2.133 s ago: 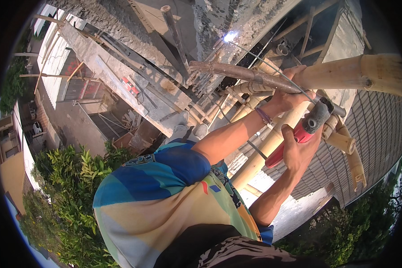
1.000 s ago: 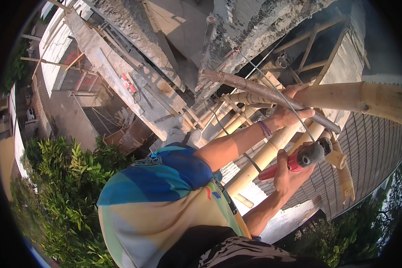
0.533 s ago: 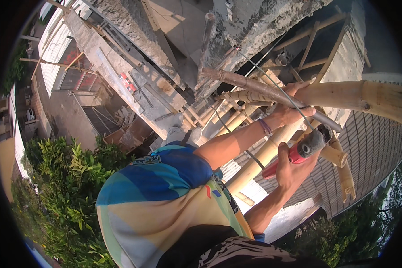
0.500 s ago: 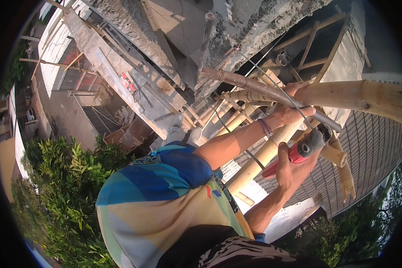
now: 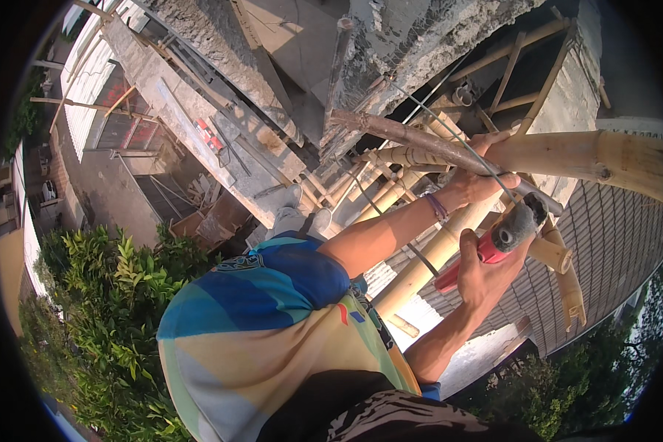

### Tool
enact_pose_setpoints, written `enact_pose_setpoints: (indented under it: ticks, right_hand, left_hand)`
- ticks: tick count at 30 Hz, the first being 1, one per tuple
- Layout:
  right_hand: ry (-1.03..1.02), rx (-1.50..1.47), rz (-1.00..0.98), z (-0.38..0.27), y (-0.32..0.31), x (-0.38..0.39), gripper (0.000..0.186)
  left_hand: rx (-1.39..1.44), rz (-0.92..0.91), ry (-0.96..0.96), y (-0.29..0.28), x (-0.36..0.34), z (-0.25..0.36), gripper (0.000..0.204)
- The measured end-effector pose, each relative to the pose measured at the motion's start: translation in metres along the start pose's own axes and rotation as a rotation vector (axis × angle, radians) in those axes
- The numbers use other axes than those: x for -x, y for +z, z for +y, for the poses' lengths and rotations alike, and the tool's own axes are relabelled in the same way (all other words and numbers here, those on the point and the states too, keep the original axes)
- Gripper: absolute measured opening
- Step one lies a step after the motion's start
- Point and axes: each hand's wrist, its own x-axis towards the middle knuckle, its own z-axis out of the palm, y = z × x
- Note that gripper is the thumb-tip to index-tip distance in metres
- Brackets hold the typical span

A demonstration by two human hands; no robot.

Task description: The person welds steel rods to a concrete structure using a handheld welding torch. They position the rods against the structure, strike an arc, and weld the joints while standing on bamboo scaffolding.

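My left hand (image 5: pixel 479 184), with a purple band at the wrist, grips a rusty metal pipe (image 5: pixel 398 132) beside a thick bamboo pole (image 5: pixel 567 158); some fingers are partly hidden behind the pipe. My right hand (image 5: pixel 486 280) is closed around a red welding electrode holder (image 5: pixel 493 247) with a dark, grimy head. A thin rod (image 5: pixel 435 114) runs from the holder's head across the pipe toward the rough concrete edge (image 5: pixel 420 59). A dark cable (image 5: pixel 416 258) trails from the holder's lower end.
My shoes (image 5: pixel 302 214) stand near a plank walkway (image 5: pixel 162 81) bearing a red tool (image 5: pixel 210 136). Bamboo scaffolding (image 5: pixel 449 239) crosses below me over a drop. A tiled roof (image 5: pixel 619 243) lies at right, leafy trees (image 5: pixel 110 309) at lower left, a corrugated white roof (image 5: pixel 88 125) at upper left.
The bright arc and sparks seen two seconds ago at the rod's tip are gone. The holder dipped, then rose a little again with my right hand in the last half second.
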Motion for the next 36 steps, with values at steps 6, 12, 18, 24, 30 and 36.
enact_pose_setpoints:
  ticks: [6, 12, 18, 24, 30, 36]
  right_hand:
    - [0.010, 0.006, -0.013, -0.004, -0.001, 0.000, 0.070]
    - [-0.022, -0.003, 0.021, -0.011, 0.003, 0.000, 0.056]
    - [-0.021, 0.023, 0.019, -0.016, 0.003, 0.000, 0.052]
    - [-0.054, 0.040, 0.027, -0.015, 0.004, -0.001, 0.052]
    - [-0.037, 0.035, 0.031, -0.016, 0.004, 0.000, 0.051]
    - [-0.068, 0.047, 0.042, -0.015, 0.004, -0.001, 0.053]
  left_hand:
    - [0.023, -0.006, -0.029, 0.001, 0.000, 0.000, 0.089]
    - [-0.020, -0.018, -0.010, -0.003, 0.000, 0.005, 0.088]
    - [-0.034, 0.004, 0.027, -0.002, -0.001, 0.004, 0.087]
    - [-0.020, 0.024, 0.042, -0.001, -0.001, 0.004, 0.087]
    - [0.028, 0.018, 0.017, -0.001, -0.003, 0.004, 0.086]
    - [0.018, 0.029, 0.047, 0.000, -0.003, 0.000, 0.086]
